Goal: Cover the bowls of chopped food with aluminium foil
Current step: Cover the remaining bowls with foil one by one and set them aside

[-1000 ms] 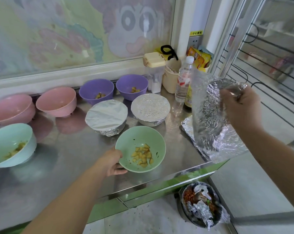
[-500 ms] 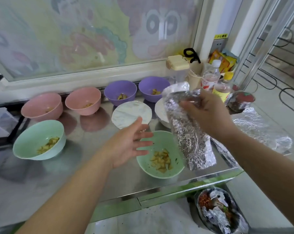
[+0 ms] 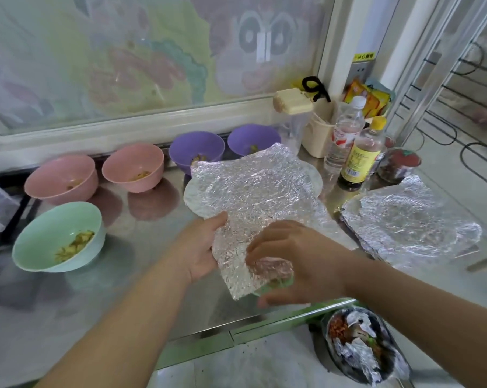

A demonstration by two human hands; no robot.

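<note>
Centrally, a person's two bare hands hold a crinkled foil sheet (image 3: 259, 191) above a steel desk (image 3: 124, 275). The left hand (image 3: 200, 247) grips the sheet's left edge, thumb on top. The right hand (image 3: 298, 261) grasps the near corner, with fingers curled over the foil and thumb beneath. Under that corner only a sliver of a green bowl (image 3: 277, 284) shows; the foil hides the rest.

To the left, a mint bowl (image 3: 57, 236) holds chopped yellow food and is uncovered. Behind it stand two pink bowls (image 3: 60, 177) and two purple bowls (image 3: 196, 147), also uncovered, near the window. The pale edge of a foil-covered bowl (image 3: 192, 197) peeks out behind the sheet.

On the right lies a stack of foil (image 3: 410, 228), with two bottles (image 3: 362, 155) just behind it. Below the desk's edge sits a bin (image 3: 359, 348) holding foil scraps.
</note>
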